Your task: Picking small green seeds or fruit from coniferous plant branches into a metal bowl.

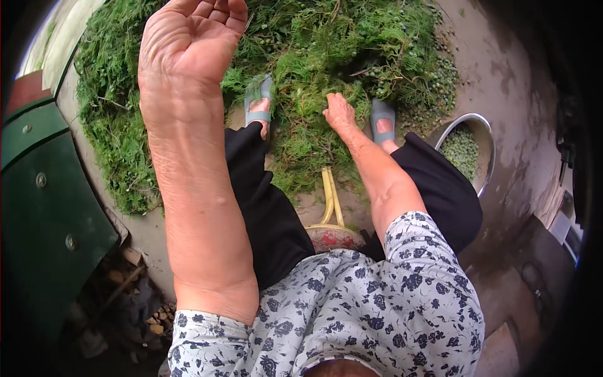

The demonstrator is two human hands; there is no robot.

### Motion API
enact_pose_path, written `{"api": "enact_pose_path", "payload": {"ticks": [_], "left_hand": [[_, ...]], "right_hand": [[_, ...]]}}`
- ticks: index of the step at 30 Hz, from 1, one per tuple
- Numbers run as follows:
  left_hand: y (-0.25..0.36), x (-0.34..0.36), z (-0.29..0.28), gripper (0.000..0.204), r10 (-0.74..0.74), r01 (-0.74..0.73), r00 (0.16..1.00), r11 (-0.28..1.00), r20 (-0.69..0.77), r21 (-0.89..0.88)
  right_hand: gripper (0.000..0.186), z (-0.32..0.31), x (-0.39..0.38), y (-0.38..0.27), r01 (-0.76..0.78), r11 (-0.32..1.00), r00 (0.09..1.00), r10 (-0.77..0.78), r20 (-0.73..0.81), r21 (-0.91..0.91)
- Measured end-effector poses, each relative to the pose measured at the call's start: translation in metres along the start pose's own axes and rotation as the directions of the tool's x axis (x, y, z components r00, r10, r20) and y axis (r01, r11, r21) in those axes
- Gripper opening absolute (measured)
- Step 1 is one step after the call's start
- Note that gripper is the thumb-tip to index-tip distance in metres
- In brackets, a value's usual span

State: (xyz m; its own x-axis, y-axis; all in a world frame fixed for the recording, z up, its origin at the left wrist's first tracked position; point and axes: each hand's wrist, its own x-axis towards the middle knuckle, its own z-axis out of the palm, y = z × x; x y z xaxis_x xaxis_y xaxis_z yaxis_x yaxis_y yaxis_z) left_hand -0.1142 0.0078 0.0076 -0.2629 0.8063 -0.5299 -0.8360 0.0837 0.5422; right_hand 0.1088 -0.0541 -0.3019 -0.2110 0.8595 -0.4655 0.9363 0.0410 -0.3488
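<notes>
My left hand (195, 31) is raised large at the top, palm showing, its fingers curled and cut off by the frame edge; I cannot make out what they hold. My right hand (338, 108) is closed at the pile of feathery evergreen branches (320, 44) between my feet, its fingertips among the sprigs; what it grips is unclear. The pile carries small pale green cones or berries. To the right, a round metal basin (466, 154) holds many more of them. A yellow-framed stool (336, 201) with a red patterned seat is below me.
My sandalled feet (383, 122) stand in the greenery. Dark green metal panels (50, 220) line the left, with scraps of wood (154, 323) below them. A concrete floor (496, 88) stretches to the right, with dark objects along its far edge.
</notes>
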Motion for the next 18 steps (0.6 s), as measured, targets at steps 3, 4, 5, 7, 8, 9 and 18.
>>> {"api": "enact_pose_path", "payload": {"ticks": [3, 4, 5, 7, 8, 9, 18], "left_hand": [[-0.008, -0.002, 0.008, 0.015, 0.031, -0.031, 1.000, 0.999, 0.005, 0.027], [-0.010, -0.004, 0.010, 0.016, 0.062, -0.061, 0.998, 0.997, -0.008, 0.048], [-0.010, 0.001, 0.006, 0.016, 0.059, -0.059, 0.998, 0.997, 0.001, 0.041], [-0.008, 0.011, -0.005, 0.021, -0.005, 0.012, 0.983, 0.999, 0.185, -0.038], [-0.014, 0.011, -0.005, 0.021, 0.023, -0.021, 0.989, 1.000, 0.144, -0.012], [-0.018, 0.011, -0.003, 0.020, 0.024, -0.025, 0.992, 1.000, 0.126, 0.010], [-0.051, -0.017, 0.015, 0.027, -0.019, 0.001, 0.993, 0.989, 0.119, 0.148]], "right_hand": [[0.029, -0.018, -0.018, 0.009, 0.054, 0.997, 0.984, -0.043, -0.171, 0.061], [0.026, -0.032, -0.023, 0.005, 0.119, 0.984, 0.955, -0.077, -0.285, 0.133], [0.026, -0.048, -0.025, 0.000, 0.116, 0.985, 0.953, -0.075, -0.293, 0.124], [0.027, -0.090, -0.024, -0.014, 0.094, 0.938, 0.947, 0.019, -0.320, 0.334], [0.028, -0.104, -0.022, -0.015, 0.145, 0.905, 0.914, 0.033, -0.405, 0.400], [0.030, -0.125, -0.020, -0.016, 0.119, 0.859, 0.942, 0.061, -0.330, 0.497], [0.029, -0.267, -0.065, -0.038, 0.087, 0.121, 0.995, -0.064, -0.080, 0.989]]}}
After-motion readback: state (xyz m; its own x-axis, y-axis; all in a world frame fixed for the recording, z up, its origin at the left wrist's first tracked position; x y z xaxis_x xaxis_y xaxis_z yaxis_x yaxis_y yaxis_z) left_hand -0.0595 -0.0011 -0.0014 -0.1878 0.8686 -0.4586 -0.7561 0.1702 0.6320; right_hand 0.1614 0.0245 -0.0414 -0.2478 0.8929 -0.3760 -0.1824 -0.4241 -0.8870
